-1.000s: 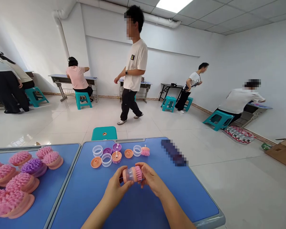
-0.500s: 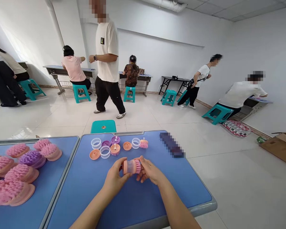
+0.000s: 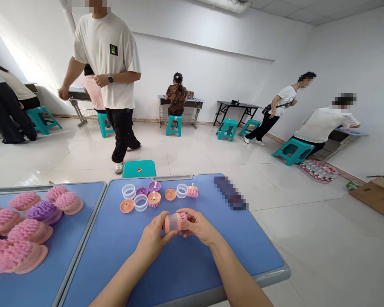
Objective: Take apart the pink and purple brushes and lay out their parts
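Observation:
Above the blue table, a brush piece with a clear ring body, an orange base and pink bristles lies sideways between my hands. My left hand grips its orange base end. Fingers of my right hand are wrapped round the bristle end. Behind them on the table are clear rings, orange discs, a purple disc, a purple bristle head and orange bristle heads, some with white stems upright.
Several pink brushes and a purple one stand on the left table. A pixelated dark object lies at the back right. A teal stool is beyond the table. A person in white walks nearby; others sit or stand farther off.
My right hand has closed round the bristle end, where its fingers were looser before. The walking person has moved left and nearer; the standing person at the right has shifted right.

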Demonstrator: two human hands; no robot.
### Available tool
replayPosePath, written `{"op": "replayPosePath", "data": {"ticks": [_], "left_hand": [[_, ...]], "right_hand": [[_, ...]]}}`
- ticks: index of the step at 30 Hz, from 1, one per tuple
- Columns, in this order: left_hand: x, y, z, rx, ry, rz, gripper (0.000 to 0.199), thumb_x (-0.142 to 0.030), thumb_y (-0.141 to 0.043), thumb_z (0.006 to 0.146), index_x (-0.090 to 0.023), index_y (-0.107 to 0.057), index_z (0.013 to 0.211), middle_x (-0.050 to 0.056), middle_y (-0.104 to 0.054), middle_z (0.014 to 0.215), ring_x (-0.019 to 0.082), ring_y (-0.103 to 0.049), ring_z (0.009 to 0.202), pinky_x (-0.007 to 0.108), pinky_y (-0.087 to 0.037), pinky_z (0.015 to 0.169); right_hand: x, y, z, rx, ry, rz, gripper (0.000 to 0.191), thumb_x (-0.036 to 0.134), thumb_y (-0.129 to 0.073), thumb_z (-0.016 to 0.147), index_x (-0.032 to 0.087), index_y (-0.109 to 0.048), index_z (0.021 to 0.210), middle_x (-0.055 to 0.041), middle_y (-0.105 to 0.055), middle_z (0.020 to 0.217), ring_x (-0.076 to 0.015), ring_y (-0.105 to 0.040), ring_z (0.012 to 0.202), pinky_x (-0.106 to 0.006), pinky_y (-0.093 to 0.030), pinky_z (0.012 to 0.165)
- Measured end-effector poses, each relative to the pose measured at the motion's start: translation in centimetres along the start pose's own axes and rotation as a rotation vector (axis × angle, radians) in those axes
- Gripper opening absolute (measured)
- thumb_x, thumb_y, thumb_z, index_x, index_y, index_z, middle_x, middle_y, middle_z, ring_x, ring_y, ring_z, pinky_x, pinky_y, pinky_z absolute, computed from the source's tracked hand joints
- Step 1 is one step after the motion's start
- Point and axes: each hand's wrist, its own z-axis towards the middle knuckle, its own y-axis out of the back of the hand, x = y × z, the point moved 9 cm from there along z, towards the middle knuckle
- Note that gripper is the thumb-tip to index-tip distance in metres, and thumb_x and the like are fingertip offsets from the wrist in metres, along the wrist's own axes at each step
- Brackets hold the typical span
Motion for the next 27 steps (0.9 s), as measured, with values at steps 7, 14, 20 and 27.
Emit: {"op": "replayPosePath", "data": {"ticks": [7,14,20,27], "left_hand": [[0.6,-0.3,-0.1,0.131,0.24,-0.075,0.034,-0.047,-0.043,0.079,-0.021,-0.049,0.1,-0.002,-0.055,0.061,0.018,-0.053,0.055,0.026,-0.038,0.055],[0.1,0.0,-0.1,0.118,0.259,-0.124,0.035,-0.044,-0.047,0.076,-0.019,-0.048,0.1,-0.001,-0.057,0.063,0.017,-0.052,0.055,0.025,-0.035,0.054],[0.0,0.1,-0.1,0.124,0.24,-0.154,0.035,-0.042,-0.051,0.074,-0.019,-0.047,0.1,-0.001,-0.057,0.068,0.015,-0.051,0.058,0.024,-0.036,0.055],[0.2,0.4,-0.1,0.133,0.286,-0.173,0.034,-0.048,-0.043,0.078,-0.019,-0.052,0.094,-0.003,-0.051,0.061,0.015,-0.048,0.057,0.024,-0.035,0.055]], "right_hand": [[2.3,-0.8,-0.9,0.054,0.233,-0.107,0.029,0.033,-0.072,0.066,0.026,-0.062,0.092,0.0001,-0.055,0.1,-0.0153,-0.056,0.089,-0.03,-0.047,0.079],[1.4,0.5,-0.9,-0.024,0.113,-0.064,0.063,0.051,-0.068,0.067,0.03,-0.046,0.122,-0.0072,-0.046,0.124,-0.0171,-0.059,0.087,-0.03,-0.05,0.07],[0.2,-0.1,-0.3,-0.006,0.019,-0.174,0.056,0.065,-0.045,0.076,0.019,-0.054,0.107,-0.0002,-0.06,0.07,-0.0094,-0.053,0.046,-0.02,-0.038,0.038],[2.1,-0.5,-0.9,0.03,0.173,-0.14,0.034,0.032,-0.07,0.069,0.024,-0.057,0.1,-0.0003,-0.06,0.091,-0.0147,-0.058,0.079,-0.029,-0.048,0.073]]}}
